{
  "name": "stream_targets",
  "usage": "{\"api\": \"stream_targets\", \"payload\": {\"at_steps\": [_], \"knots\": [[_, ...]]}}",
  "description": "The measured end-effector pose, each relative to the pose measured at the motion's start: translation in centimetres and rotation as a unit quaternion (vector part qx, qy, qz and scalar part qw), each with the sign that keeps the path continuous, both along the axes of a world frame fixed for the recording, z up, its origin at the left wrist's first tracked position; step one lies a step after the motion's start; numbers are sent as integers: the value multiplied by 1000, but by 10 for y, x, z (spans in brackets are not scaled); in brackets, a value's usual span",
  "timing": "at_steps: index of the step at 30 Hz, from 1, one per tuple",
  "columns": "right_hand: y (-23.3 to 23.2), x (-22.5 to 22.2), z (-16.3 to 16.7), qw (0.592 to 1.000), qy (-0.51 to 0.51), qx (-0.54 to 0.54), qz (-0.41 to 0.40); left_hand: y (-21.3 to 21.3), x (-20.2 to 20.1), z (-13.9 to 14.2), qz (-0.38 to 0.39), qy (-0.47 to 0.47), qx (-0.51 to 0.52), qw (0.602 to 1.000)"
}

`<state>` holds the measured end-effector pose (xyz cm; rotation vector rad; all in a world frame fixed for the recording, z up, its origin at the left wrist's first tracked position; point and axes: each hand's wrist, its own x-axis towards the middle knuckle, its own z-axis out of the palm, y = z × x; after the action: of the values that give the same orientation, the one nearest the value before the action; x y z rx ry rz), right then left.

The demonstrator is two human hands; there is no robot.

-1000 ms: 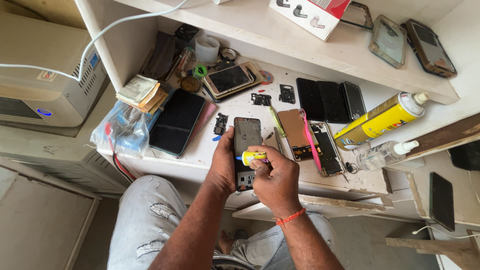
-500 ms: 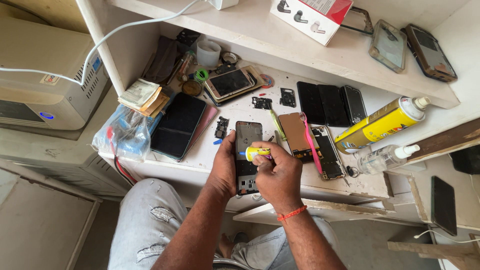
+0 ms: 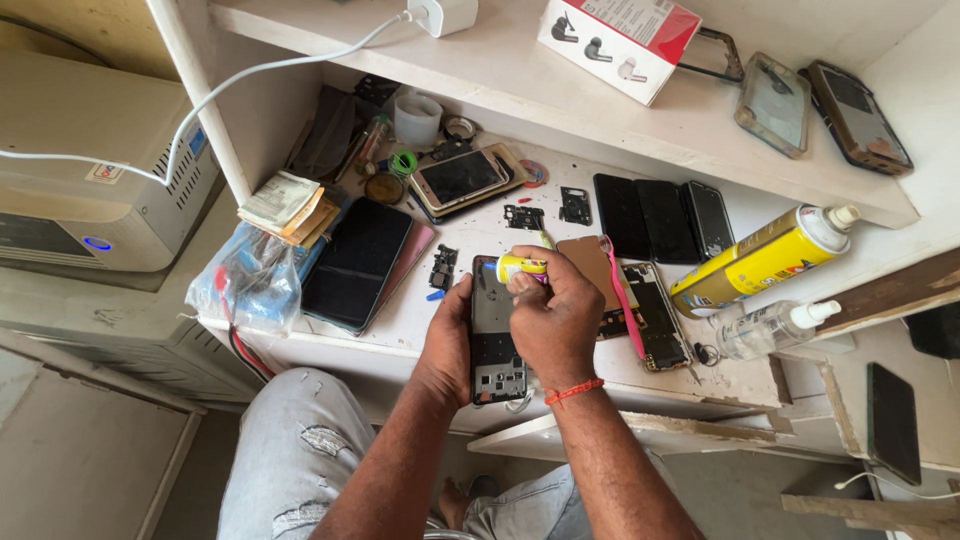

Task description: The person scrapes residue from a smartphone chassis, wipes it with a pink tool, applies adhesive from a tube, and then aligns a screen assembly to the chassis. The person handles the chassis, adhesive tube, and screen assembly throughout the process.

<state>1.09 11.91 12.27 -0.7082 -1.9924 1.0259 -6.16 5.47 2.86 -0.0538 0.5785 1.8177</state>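
Right now your left hand (image 3: 452,345) wraps its grip around the left edge of an opened phone (image 3: 495,335), holding it just above the front edge of the white tabletop (image 3: 470,245). Your right hand (image 3: 555,320), with an orange thread at the wrist, pinches a small yellow tube (image 3: 520,266) over the phone's top end, fingers closed tight on it.

Just right of your hands lie a brown phone back (image 3: 590,270), a pink toothbrush (image 3: 622,300) and another opened phone (image 3: 658,315). Farther right, a yellow spray can (image 3: 765,258) lies on its side, with a clear bottle with a white nozzle (image 3: 765,328) beside it. Three dark phones (image 3: 665,215) sit in a row behind.

To your left rest a large black screen (image 3: 357,262), a blue-tinted plastic bag (image 3: 245,285) and a folded stack of paper (image 3: 285,205).

On the shelf (image 3: 500,75) above stands a red and white box with pictures of earbuds (image 3: 617,38), and to its right two phone cases (image 3: 815,100). A white charger (image 3: 443,14) with a cable sits at the shelf's back.
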Motion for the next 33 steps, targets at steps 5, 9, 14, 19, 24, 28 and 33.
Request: {"api": "stream_targets", "payload": {"at_steps": [5,9,14,19,24,28,33], "knots": [[2,-6,0,1000,-5,-1,-13,-1,0,1,0,9,-4,1000],[3,-7,0,999,-6,29,-12,-1,0,2,0,17,-34,999],[1,-9,0,1000,-11,9,-11,-1,0,4,-2,15,-28,999],[-1,-10,-2,1000,-6,-1,-13,-2,0,4,-4,13,-27,1000],[-1,-7,-3,1000,-13,18,-6,-1,0,2,-9,11,-40,999],[-1,-5,-5,1000,-19,17,-5,0,0,0,-7,4,-27,1000],[-1,-2,-5,1000,-26,9,1,1,-1,-3,-6,-2,-27,1000]]}}
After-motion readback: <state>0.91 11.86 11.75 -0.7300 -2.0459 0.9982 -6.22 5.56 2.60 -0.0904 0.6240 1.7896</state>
